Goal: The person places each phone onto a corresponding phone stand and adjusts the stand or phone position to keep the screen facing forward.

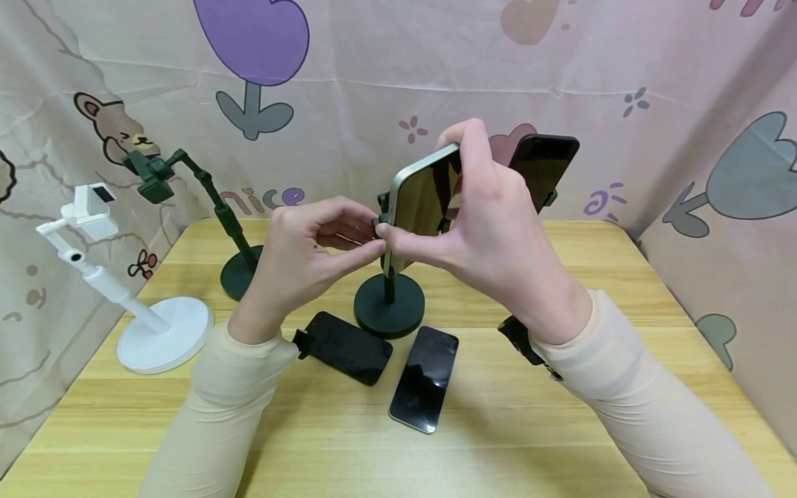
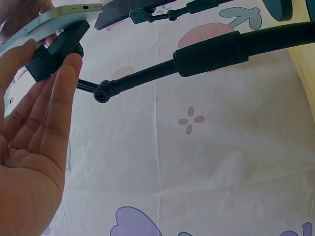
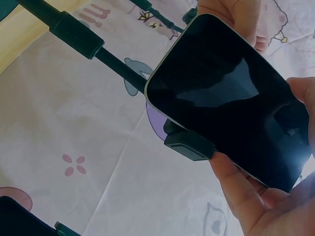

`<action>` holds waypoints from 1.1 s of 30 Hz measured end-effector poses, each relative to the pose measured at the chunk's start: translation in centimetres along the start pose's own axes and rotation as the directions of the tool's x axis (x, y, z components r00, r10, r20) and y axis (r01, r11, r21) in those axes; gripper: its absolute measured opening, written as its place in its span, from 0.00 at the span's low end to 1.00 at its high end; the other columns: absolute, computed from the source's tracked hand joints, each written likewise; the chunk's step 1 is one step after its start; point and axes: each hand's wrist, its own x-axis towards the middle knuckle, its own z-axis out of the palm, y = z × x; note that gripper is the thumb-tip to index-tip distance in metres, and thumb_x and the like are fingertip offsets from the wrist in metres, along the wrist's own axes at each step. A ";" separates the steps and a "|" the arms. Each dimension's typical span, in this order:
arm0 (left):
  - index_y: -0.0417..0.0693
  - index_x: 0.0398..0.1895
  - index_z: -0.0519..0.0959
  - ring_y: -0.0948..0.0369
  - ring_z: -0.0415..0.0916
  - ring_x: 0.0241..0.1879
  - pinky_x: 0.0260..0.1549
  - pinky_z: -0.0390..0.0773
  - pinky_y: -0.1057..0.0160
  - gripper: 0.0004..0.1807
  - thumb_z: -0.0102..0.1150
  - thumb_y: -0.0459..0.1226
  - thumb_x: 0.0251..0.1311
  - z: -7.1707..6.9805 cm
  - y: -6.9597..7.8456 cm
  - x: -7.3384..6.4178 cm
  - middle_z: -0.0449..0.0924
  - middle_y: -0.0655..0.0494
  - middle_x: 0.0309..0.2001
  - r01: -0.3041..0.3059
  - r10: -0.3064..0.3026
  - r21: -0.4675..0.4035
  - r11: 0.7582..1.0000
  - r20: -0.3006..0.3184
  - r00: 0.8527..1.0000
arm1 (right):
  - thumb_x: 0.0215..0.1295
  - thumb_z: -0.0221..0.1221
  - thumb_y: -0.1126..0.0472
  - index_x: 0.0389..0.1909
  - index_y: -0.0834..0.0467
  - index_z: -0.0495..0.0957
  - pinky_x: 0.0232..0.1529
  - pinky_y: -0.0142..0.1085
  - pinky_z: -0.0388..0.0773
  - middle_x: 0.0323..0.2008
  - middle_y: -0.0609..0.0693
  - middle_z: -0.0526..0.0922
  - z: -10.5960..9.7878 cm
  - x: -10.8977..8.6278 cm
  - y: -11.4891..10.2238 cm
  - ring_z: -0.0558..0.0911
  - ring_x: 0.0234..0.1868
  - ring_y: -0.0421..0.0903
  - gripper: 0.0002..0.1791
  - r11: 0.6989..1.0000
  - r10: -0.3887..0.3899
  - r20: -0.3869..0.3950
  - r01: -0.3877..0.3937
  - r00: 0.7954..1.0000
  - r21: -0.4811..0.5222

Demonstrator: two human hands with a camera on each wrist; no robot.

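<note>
A silver-edged phone (image 1: 423, 197) stands tilted at the top of a dark green phone stand (image 1: 389, 308). My right hand (image 1: 492, 214) grips it, thumb at the near edge and fingers over the far upper edge. On the phone's left, my left hand (image 1: 305, 256) pinches the stand's clamp (image 2: 61, 49) between thumb and fingers. The right wrist view shows another clamp jaw against the phone's edge, with my right fingertips right beside it. The phone's screen (image 3: 231, 98) is dark and reflective.
Two dark phones lie on the table, one (image 1: 351, 349) near my left wrist, another (image 1: 426, 380) closer in. Behind my right hand, another phone (image 1: 544, 162) sits raised in a holder. To the left stand a white stand (image 1: 165, 339) and a dark green one (image 1: 236, 273). A printed curtain (image 1: 361, 76) hangs behind.
</note>
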 end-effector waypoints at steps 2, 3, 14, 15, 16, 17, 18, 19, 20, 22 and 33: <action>0.37 0.43 0.88 0.62 0.91 0.36 0.39 0.89 0.70 0.13 0.80 0.27 0.55 0.1 0.0 0.0 0.93 0.50 0.39 -0.004 0.004 0.007 1.000 -0.009 1.000 | 0.54 0.79 0.43 0.60 0.61 0.64 0.22 0.33 0.77 0.24 0.46 0.81 0.0 0.0 0.0 0.76 0.18 0.39 0.45 1.000 0.001 0.007 -0.001 1.000 0.002; 0.37 0.42 0.89 0.62 0.91 0.36 0.39 0.89 0.71 0.12 0.80 0.27 0.55 0.2 0.0 0.0 0.93 0.50 0.39 -0.009 0.009 0.011 1.000 -0.015 1.000 | 0.54 0.79 0.43 0.61 0.61 0.64 0.22 0.33 0.77 0.25 0.46 0.81 -0.1 0.0 0.0 0.76 0.17 0.39 0.45 1.000 0.002 0.011 -0.002 1.000 0.003; 0.35 0.42 0.88 0.60 0.92 0.33 0.39 0.88 0.72 0.11 0.76 0.28 0.56 0.7 0.0 0.0 0.93 0.48 0.37 -0.067 0.071 0.052 0.996 -0.075 0.995 | 0.54 0.79 0.44 0.62 0.62 0.63 0.27 0.34 0.80 0.31 0.48 0.83 0.1 0.1 0.1 0.80 0.24 0.41 0.46 1.000 0.017 0.031 -0.018 0.999 0.011; 0.34 0.42 0.88 0.59 0.92 0.33 0.39 0.88 0.72 0.11 0.76 0.28 0.56 0.7 0.0 0.0 0.92 0.47 0.37 -0.069 0.073 0.052 0.996 -0.079 0.994 | 0.54 0.79 0.43 0.63 0.62 0.63 0.28 0.34 0.80 0.32 0.48 0.83 0.1 0.1 0.1 0.81 0.25 0.42 0.47 1.000 0.024 0.035 -0.024 0.999 0.009; 0.34 0.42 0.88 0.59 0.92 0.33 0.39 0.88 0.72 0.11 0.76 0.28 0.56 0.7 -0.1 0.0 0.92 0.47 0.37 -0.070 0.074 0.052 0.996 -0.083 0.994 | 0.54 0.79 0.43 0.63 0.62 0.63 0.29 0.34 0.80 0.32 0.49 0.83 0.2 0.1 0.0 0.81 0.26 0.42 0.47 1.000 0.030 0.037 -0.030 0.999 0.006; 0.34 0.42 0.88 0.59 0.92 0.33 0.39 0.88 0.72 0.11 0.76 0.27 0.56 0.7 -0.1 -0.1 0.92 0.47 0.37 -0.071 0.075 0.053 0.996 -0.087 0.993 | 0.54 0.79 0.42 0.64 0.62 0.63 0.31 0.34 0.81 0.33 0.49 0.83 0.3 0.1 0.0 0.82 0.28 0.43 0.48 0.999 0.037 0.036 -0.037 0.999 -0.001; 0.33 0.42 0.88 0.59 0.92 0.33 0.39 0.88 0.72 0.11 0.76 0.27 0.56 0.7 -0.1 -0.1 0.92 0.47 0.37 -0.072 0.076 0.053 0.996 -0.090 0.993 | 0.54 0.78 0.42 0.64 0.62 0.63 0.31 0.35 0.81 0.33 0.49 0.83 0.3 0.2 -0.1 0.81 0.28 0.43 0.48 0.999 0.042 0.035 -0.041 0.999 -0.008; 0.33 0.42 0.88 0.59 0.92 0.33 0.39 0.88 0.72 0.11 0.76 0.27 0.56 0.7 -0.2 -0.1 0.92 0.47 0.37 -0.073 0.078 0.056 0.996 -0.093 0.993 | 0.54 0.78 0.41 0.64 0.62 0.63 0.31 0.35 0.80 0.33 0.50 0.82 0.4 0.2 -0.1 0.81 0.28 0.44 0.48 0.999 0.042 0.030 -0.042 0.999 -0.015; 0.33 0.42 0.88 0.59 0.92 0.33 0.39 0.88 0.72 0.11 0.76 0.27 0.56 0.8 -0.2 -0.1 0.92 0.47 0.37 -0.074 0.079 0.052 0.996 -0.095 0.992 | 0.54 0.78 0.41 0.64 0.62 0.63 0.30 0.35 0.80 0.33 0.50 0.82 0.4 0.2 -0.1 0.81 0.28 0.44 0.48 0.999 0.042 0.024 -0.042 0.999 -0.022; 0.34 0.42 0.88 0.59 0.92 0.33 0.39 0.89 0.72 0.10 0.76 0.27 0.56 0.8 -0.2 0.0 0.93 0.47 0.37 -0.080 0.085 0.054 0.995 -0.094 0.992 | 0.53 0.78 0.42 0.63 0.62 0.63 0.30 0.36 0.80 0.33 0.50 0.82 0.5 0.2 -0.1 0.81 0.28 0.45 0.48 0.998 0.046 0.014 -0.046 0.999 -0.033; 0.33 0.42 0.88 0.58 0.93 0.34 0.38 0.88 0.73 0.11 0.78 0.28 0.56 0.7 -0.3 -0.1 0.93 0.46 0.38 -0.093 0.100 0.079 0.993 -0.098 0.990 | 0.53 0.79 0.41 0.63 0.64 0.64 0.27 0.37 0.77 0.31 0.53 0.80 0.8 0.2 0.0 0.78 0.26 0.47 0.49 0.996 0.039 -0.015 -0.040 0.999 -0.083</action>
